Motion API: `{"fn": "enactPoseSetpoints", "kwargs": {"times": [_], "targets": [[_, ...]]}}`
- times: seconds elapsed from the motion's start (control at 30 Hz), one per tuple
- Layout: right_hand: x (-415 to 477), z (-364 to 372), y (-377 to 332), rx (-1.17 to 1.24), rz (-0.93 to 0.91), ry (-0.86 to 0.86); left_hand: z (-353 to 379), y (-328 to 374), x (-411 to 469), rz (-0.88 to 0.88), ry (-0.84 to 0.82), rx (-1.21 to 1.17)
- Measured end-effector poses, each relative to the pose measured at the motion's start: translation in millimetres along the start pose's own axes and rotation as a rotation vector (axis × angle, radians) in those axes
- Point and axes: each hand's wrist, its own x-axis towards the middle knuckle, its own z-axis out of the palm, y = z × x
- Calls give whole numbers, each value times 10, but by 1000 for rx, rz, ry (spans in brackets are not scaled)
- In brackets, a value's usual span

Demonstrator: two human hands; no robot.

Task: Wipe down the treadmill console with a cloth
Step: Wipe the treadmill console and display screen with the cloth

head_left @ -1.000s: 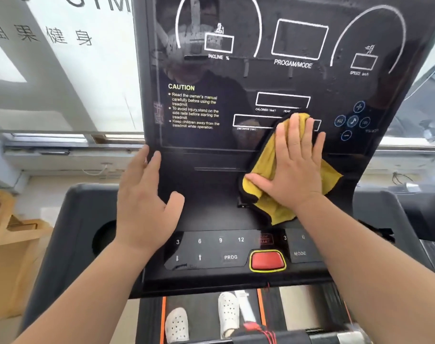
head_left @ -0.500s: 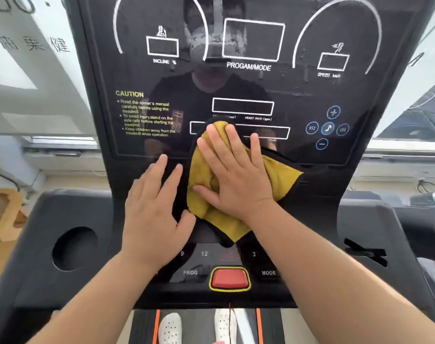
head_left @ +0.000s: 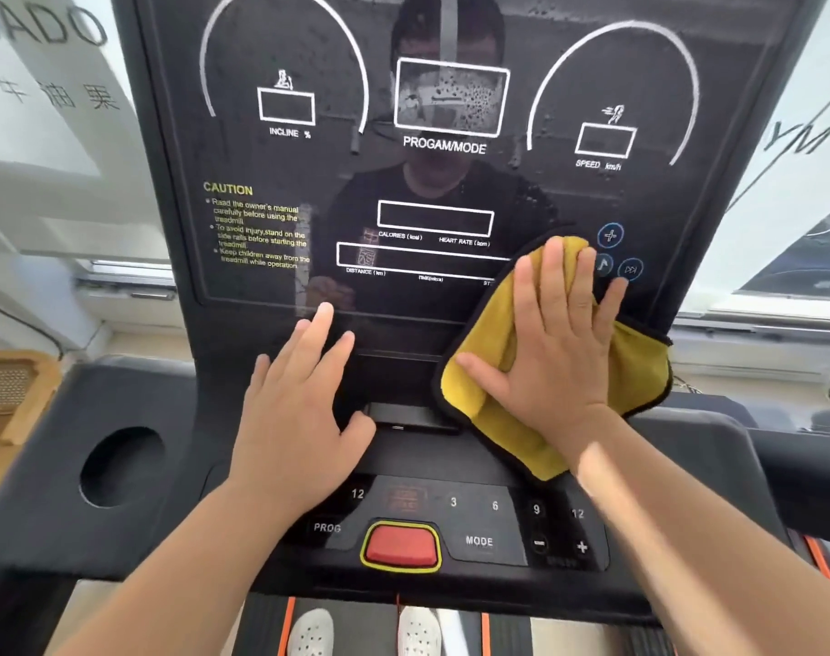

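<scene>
The black glossy treadmill console fills the view, with white display outlines and yellow caution text. My right hand lies flat with straight fingers on a yellow cloth with black edging, pressing it against the console's lower right, beside the blue round buttons. My left hand rests flat with spread fingers on the console's lower middle, just left of the cloth and apart from it. Water droplets show on the upper display area.
Below the hands is a button panel with a red stop button. A round cup holder sits in the left tray. White shoes stand on the belt below. Windows lie behind the console on both sides.
My right hand has slid the cloth from the console's lower middle to its lower right. My left hand has stayed on the lower middle. The camera view shifted.
</scene>
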Motion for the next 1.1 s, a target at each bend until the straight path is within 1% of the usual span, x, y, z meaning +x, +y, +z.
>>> {"fn": "enactPoseSetpoints", "kwargs": {"times": [0.13, 0.23, 0.3, 0.4, 0.47, 0.53, 0.6, 0.73, 0.87, 0.97, 1.03, 1.1], "targets": [[341, -140, -474, 28, -85, 1, -4, 33, -22, -5, -14, -7], [416, -157, -721, 57, -174, -2, -24, 34, -22, -3, -28, 6], [368, -122, -748, 57, -235, -4, -27, 36, -26, -3, -20, 18], [178, -29, -594, 28, -286, 12, -20, 85, -9, -8, 26, 27], [-7, 39, -420, 8, -291, 8, -25, 143, 23, 49, 80, 59], [-178, 84, -225, 3, -260, -6, -36, 213, 71, 138, 108, 99], [-281, 100, -15, 17, -160, -7, -61, 283, 137, 201, 118, 128], [-214, 73, 344, 50, 121, -25, -91, 350, 254, 203, 109, 169], [246, -138, 372, 118, 307, 20, -65, 342, 274, 180, 97, 191], [692, -346, 287, 117, 329, 75, -51, 352, 277, 179, 99, 204], [944, -456, 199, 108, 294, 97, -61, 366, 288, 176, 104, 203], [1103, -518, 89, 91, 220, 117, -76, 375, 295, 170, 122, 179]]}}
